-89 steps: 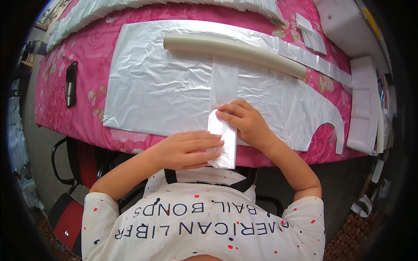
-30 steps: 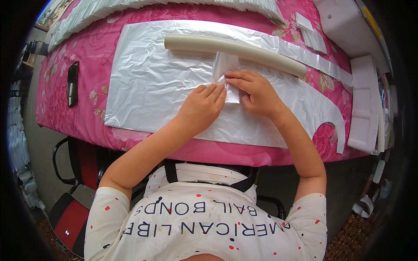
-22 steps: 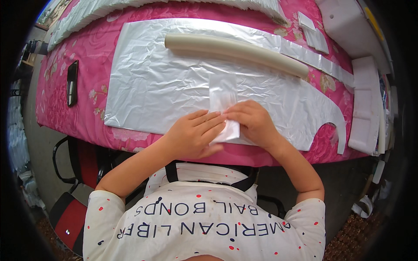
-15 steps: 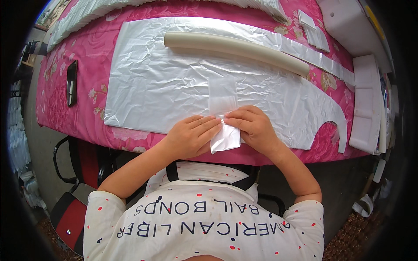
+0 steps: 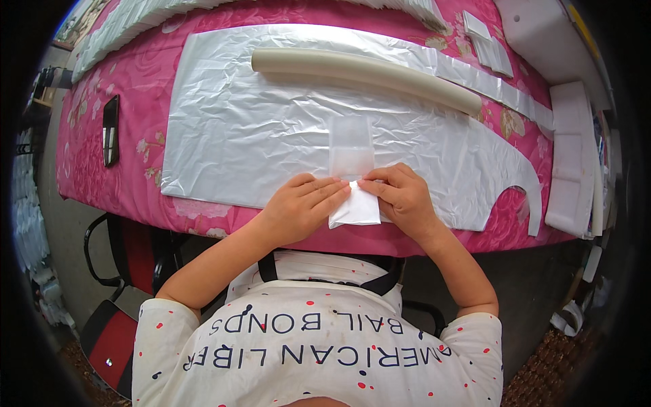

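Both of my hands are at the near edge of a large white plastic sheet (image 5: 224, 129), shaped like a flat apron with a cut-out loop at its right end. Between them lies a small folded white plastic packet (image 5: 357, 210). Its upper end meets a narrow translucent plastic sleeve (image 5: 351, 139) lying flat on the sheet. My left hand (image 5: 303, 207) has its fingers pressed together on the packet's left upper corner. With thumb and fingers pinched, my right hand (image 5: 400, 198) grips the right upper corner. My fingertips partly hide where packet and sleeve meet.
A long beige tube (image 5: 366, 73) lies across the sheet's far part. The pink flowered tablecloth (image 5: 139, 81) bears a dark phone (image 5: 111, 130) at left, folded white packets (image 5: 487, 44) at far right and stacked white plastic along the back. White foam blocks (image 5: 568, 159) stand at right.
The packet and sleeve have shifted slightly right and away from me. Less of the packet shows below my fingers, and a whitish band now shows inside the sleeve's lower half.
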Tool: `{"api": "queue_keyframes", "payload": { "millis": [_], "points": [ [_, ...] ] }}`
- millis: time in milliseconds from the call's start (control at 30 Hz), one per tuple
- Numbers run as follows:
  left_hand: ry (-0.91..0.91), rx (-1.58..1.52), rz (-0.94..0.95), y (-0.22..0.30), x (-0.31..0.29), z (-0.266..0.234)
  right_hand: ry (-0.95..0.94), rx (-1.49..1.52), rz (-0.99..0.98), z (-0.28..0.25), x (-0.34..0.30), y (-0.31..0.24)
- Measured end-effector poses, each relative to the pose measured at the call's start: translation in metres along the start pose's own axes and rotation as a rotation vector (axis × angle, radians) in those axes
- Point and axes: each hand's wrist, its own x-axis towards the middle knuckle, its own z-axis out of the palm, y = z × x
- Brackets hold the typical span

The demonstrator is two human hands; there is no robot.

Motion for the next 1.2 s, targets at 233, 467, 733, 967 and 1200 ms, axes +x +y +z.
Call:
{"api": "queue_keyframes", "payload": {
  "millis": [233,467,733,967,1200],
  "points": [
    [-0.026,-0.346,-0.426,0.002,0.010,-0.007,-0.076,0.156,0.390,-0.009,0.015,-0.004],
    [-0.003,-0.545,-0.931,-0.010,0.046,-0.015,-0.259,0.366,0.843,-0.014,0.048,0.005],
    [0.118,0.082,-0.338,-0.009,0.043,0.000,-0.376,0.389,0.974,-0.017,0.060,0.011],
    [-0.088,0.181,-0.366,0.000,0.051,0.028,-0.358,0.439,0.967,-0.012,0.056,0.017],
    [-0.103,0.231,-0.465,-0.011,0.046,0.026,-0.349,0.420,0.997,-0.014,0.058,0.013]
  ]
}}
